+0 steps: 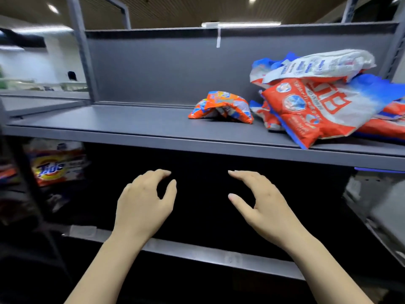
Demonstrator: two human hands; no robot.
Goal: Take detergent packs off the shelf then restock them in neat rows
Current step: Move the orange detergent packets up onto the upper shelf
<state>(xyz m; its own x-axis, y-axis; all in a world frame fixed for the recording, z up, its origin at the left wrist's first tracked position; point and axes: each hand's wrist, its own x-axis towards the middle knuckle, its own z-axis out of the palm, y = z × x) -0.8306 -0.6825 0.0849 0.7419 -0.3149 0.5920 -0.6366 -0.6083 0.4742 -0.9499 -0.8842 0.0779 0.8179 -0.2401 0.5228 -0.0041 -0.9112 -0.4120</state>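
Note:
A small orange detergent pack point(221, 107) lies crumpled on the grey shelf point(131, 126), right of its middle. At the shelf's right end, several large red, white and blue detergent packs point(317, 106) lie in a loose heap, one hanging over the front edge. A white pack point(317, 64) tops the heap. My left hand point(144, 202) and my right hand point(263, 202) hover side by side below the shelf's front edge, in front of the dark gap underneath. Both have loosely curved fingers and hold nothing.
A Tide pack point(54, 165) sits on the lower level at the left. A lower shelf edge point(197, 251) runs under my wrists. White packaging point(368, 205) shows at the lower right. Grey uprights point(83, 51) frame the bay on the left, and a grey back panel closes it.

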